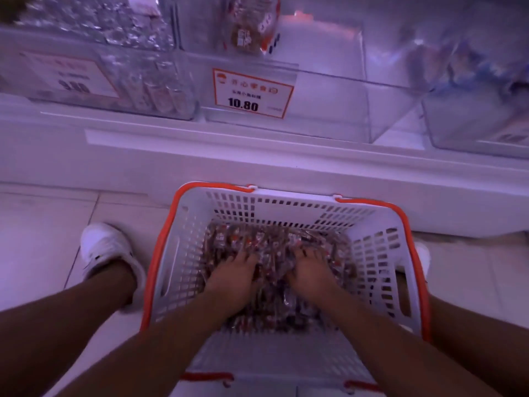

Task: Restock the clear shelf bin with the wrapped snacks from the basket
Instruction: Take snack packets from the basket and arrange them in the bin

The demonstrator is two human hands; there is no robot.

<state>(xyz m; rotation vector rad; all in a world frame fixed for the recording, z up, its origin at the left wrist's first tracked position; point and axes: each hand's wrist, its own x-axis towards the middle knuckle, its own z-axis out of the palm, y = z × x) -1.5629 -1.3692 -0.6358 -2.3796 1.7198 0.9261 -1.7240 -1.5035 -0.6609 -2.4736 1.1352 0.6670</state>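
Observation:
A white plastic basket (177, 253) with an orange rim stands on the floor in front of the shelf. Its bottom is covered with small wrapped snacks (274, 242). My left hand (233, 275) and my right hand (310, 272) are both down in the pile, side by side, with fingers curled into the wrappers. Above, on the shelf, the clear bin (337, 110) with the orange 10.80 price tag (252, 93) is nearly empty, with one snack pack (249, 24) at its back.
A clear bin (120, 78) of silver-wrapped goods stands to the left of the target bin, another clear bin (481, 116) to the right. The white shelf ledge (257, 156) juts out above the basket. My left foot in a white shoe (106, 247) stands beside the basket.

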